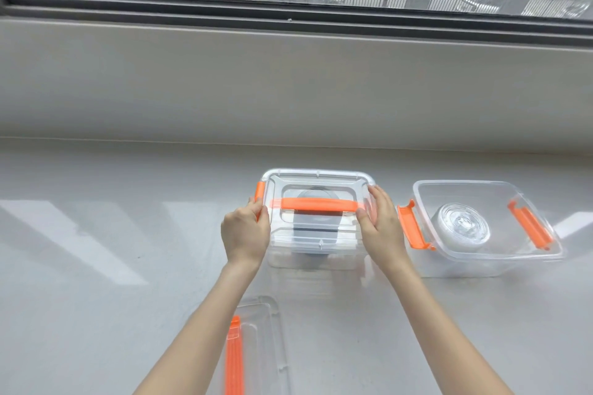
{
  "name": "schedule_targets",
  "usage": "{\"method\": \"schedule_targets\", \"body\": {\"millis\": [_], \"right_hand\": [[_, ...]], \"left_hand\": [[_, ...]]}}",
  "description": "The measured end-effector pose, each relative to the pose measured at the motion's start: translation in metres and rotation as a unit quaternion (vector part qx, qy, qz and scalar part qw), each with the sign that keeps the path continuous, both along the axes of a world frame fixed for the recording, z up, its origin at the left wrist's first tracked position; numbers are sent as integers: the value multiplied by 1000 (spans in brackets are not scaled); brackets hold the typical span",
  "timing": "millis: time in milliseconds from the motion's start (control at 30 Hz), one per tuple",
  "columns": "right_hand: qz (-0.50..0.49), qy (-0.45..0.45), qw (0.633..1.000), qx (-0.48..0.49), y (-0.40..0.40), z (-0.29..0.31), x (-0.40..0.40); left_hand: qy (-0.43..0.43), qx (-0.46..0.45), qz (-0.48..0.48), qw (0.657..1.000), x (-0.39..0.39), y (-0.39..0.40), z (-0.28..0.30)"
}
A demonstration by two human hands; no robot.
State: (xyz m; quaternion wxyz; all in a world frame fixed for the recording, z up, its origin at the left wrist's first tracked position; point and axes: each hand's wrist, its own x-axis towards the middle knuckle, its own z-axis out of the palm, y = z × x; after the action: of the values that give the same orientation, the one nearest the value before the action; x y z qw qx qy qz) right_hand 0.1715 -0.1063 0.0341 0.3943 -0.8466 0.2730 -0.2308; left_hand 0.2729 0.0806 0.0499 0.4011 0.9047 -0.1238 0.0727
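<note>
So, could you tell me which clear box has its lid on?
The handled box between left hand and right hand; the far-right box stands open, lidless.

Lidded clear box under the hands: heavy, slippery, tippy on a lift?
Probably light: the lidded box looks like thin clear plastic with one dark item visible inside. Walls look glossy, so the left hand and right hand at its ends may slip; the orange handle seems safer. Low and wide, so unlikely to tip.
</note>
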Motion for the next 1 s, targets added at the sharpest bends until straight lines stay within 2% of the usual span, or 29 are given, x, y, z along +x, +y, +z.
{"method": "schedule_targets", "body": {"millis": [333,400,500,833,1000], "right_hand": [[-144,18,978,148,6,-3,-3],[-161,4,981,111,8,-1,-3],[-187,-21,982,-8,11,4,-1],[-173,-46,982,-54,13,8,1],[-144,-24,976,-161,19,8,4]], "left_hand": [[-30,14,13,999,-4,3,0],[-31,16,11,999,-3,3,0],[-31,19,10,999,-3,3,-1],[-30,3,20,999,-5,2,-2],[-8,-7,11,1000,-5,3,-3]]}}
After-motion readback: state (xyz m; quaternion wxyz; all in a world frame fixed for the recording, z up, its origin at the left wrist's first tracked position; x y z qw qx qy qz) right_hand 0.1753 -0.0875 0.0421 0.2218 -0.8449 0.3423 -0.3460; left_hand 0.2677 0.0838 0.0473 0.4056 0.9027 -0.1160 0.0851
